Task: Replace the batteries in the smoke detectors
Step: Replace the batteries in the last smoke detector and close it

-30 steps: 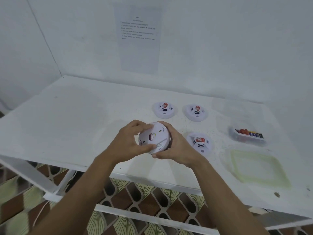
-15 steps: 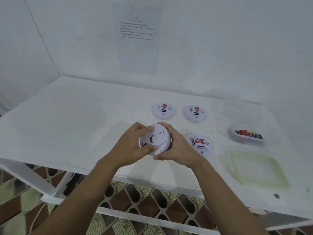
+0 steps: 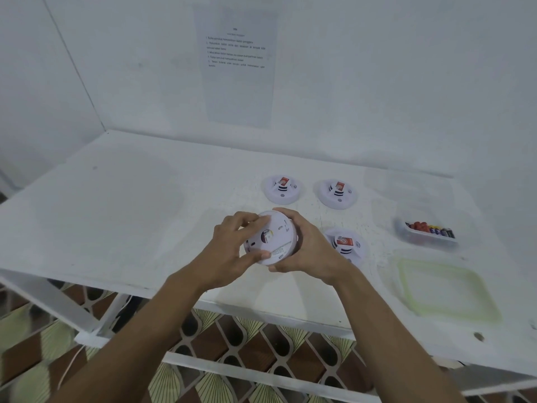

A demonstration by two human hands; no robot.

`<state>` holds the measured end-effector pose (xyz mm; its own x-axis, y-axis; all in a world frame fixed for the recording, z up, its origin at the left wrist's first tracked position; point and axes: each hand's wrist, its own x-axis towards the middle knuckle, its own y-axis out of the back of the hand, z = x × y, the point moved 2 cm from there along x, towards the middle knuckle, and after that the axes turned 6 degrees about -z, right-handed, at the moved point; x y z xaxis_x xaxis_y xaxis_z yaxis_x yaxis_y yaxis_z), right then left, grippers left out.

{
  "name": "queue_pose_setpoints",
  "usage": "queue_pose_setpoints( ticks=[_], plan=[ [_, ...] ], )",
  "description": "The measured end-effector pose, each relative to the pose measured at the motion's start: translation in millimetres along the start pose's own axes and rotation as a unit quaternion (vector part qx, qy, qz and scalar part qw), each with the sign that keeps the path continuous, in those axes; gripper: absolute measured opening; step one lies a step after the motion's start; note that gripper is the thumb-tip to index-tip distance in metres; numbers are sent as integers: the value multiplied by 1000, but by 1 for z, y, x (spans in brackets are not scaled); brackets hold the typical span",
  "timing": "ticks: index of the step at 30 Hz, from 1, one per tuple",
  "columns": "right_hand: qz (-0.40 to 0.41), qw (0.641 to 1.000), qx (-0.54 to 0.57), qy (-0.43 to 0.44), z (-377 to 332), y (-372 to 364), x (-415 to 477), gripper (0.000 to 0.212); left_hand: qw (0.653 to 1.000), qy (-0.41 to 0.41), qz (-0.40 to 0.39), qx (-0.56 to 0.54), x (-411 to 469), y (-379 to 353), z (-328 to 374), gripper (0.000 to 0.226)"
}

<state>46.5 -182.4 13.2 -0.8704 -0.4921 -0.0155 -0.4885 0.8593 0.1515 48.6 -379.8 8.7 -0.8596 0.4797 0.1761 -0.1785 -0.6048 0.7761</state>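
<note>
Gripping a white smoke detector (image 3: 273, 237) from both sides, the two hands hold it up off the front part of the white counter (image 3: 116, 213), with its flat back tilted toward the camera. The left hand (image 3: 229, 245) curls round the left edge, fingers over the upper rim and thumb pressed on the lower face. The right hand (image 3: 308, 251) wraps round the right edge from behind.

Three more units lie on the counter with red labels showing. The rear-left detector (image 3: 283, 189) and rear-right detector (image 3: 337, 194) sit side by side beyond the hands. The near detector (image 3: 347, 245) is just right of the right hand, partly hidden by it.

Further right, a clear tub (image 3: 421, 241) holds batteries (image 3: 430, 228), red and dark. A translucent green-rimmed lid (image 3: 444, 289) lies flat nearer the front edge. A printed sheet (image 3: 236, 68) hangs on the wall behind.
</note>
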Motion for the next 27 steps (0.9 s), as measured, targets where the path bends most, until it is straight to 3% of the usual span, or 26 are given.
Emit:
queue_pose_setpoints(
  ticks=[6, 8, 12, 14, 17, 21, 27],
  plan=[
    [-5, 997, 69, -20, -6, 5, 1, 84, 992, -87, 88, -21, -10, 2, 3, 49],
    [-2, 994, 104, -43, -10, 6, 1, 73, 986, -119, 120, -5, -14, 1, 4, 51],
    [2, 995, 75, -68, -12, 4, -1, 48, 972, -137, 181, 55, -14, -3, -1, 40],
    [20, 995, 42, -85, -10, 1, 1, 50, 975, -110, 190, 33, -15, -4, -3, 39],
    [55, 995, 14, -80, -5, -6, 4, 57, 976, -12, 198, -85, -18, 0, -3, 42],
    [87, 996, -1, -9, -5, -17, 7, 28, 939, 68, 211, -262, -14, 5, -4, 38],
    [102, 994, -15, 23, -4, -28, 10, 45, 918, 100, 181, -338, -10, 12, 0, 42]
  ],
)
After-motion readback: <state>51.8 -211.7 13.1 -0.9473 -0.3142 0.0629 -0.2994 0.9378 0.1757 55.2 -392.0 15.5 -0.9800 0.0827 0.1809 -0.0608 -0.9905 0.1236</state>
